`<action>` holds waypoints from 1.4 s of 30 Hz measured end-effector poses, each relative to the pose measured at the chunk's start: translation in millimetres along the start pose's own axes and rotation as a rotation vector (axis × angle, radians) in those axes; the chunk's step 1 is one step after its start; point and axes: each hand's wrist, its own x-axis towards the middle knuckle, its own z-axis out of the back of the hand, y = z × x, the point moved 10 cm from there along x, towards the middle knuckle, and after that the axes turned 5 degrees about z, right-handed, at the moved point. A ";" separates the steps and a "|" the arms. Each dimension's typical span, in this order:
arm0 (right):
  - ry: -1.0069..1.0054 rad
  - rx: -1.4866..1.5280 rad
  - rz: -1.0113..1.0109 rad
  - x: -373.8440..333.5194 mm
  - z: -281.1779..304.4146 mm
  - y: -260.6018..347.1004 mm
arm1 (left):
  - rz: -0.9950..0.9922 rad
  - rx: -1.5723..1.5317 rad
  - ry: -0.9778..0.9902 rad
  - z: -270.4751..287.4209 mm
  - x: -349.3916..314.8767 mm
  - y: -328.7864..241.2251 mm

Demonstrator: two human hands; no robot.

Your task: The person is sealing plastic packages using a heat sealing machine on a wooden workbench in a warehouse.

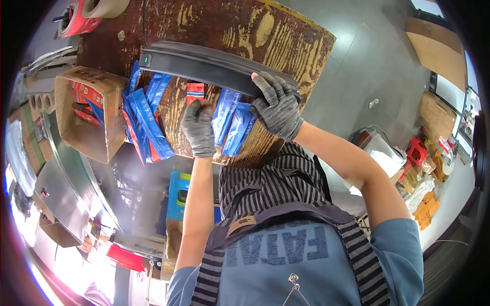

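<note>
A long black bar-shaped machine, which looks like a bag sealer point(219, 69), lies across the wooden table with a small green light at its left end. My right hand point(278, 107), in a grey glove with bare fingertips, lies on its right part with fingers stretched out. Just in front of the bar, my gloved left hand point(199, 127) is curled over the lower end of a small red packet point(195, 91), whose top reaches the bar. Flat blue packets point(235, 122) lie between my hands. To the left, a pile of blue and red packets point(148, 120) overlaps the table's edge.
An open cardboard box point(94, 109) with red and blue packets stands left of the worn brown table point(286, 41). Rolls of tape point(89, 15) sit at the far left. A blue plastic crate point(178, 196) is below the table edge. Boxes and clutter point(423, 168) line the right.
</note>
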 end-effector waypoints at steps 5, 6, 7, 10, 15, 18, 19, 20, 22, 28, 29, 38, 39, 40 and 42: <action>0.030 0.023 -0.004 1.7 -2.1 2.3 | -0.314 0.980 0.145 -26.3 0.8 23.9; 0.017 0.024 0.003 1.5 0.0 2.7 | -0.296 0.927 0.167 -33.6 2.4 25.4; 0.022 0.015 0.002 1.6 0.2 2.6 | -0.166 0.651 0.218 -37.0 3.1 34.0; 0.006 0.004 0.005 0.8 3.6 1.0 | -0.171 0.803 0.267 -54.1 -4.2 23.8; 0.030 0.010 0.002 3.5 2.1 3.2 | 0.017 0.375 0.291 -50.9 7.3 46.0; 0.023 0.005 0.003 2.7 2.6 3.2 | -0.087 0.745 0.275 -54.6 4.6 32.9; 0.013 0.003 0.004 2.1 3.4 2.8 | -0.091 0.744 0.275 -55.2 4.2 35.4; 0.008 0.004 0.009 2.7 3.5 3.9 | -0.097 0.692 0.281 -53.2 4.1 39.7; 0.025 0.017 0.005 2.2 2.0 3.3 | -0.107 0.640 0.282 -47.7 9.2 48.4; 0.081 0.045 -0.013 12.0 16.0 9.4 | 0.100 0.461 0.429 -45.9 9.2 58.2; 0.098 0.076 -0.021 14.4 19.7 10.8 | 0.086 0.502 0.387 -31.4 8.5 59.6; 0.076 0.120 0.018 17.6 26.6 10.4 | -0.369 0.579 -0.004 51.4 -87.0 -68.1; 0.072 0.112 0.008 17.9 27.0 10.1 | -0.434 0.581 -0.034 55.0 -95.5 -77.8; 0.068 0.102 -0.004 18.3 27.5 10.3 | -0.500 0.582 -0.062 57.9 -104.3 -88.8; 0.088 0.095 -0.001 17.6 26.7 11.1 | -0.528 0.525 -0.079 67.5 -107.9 -100.5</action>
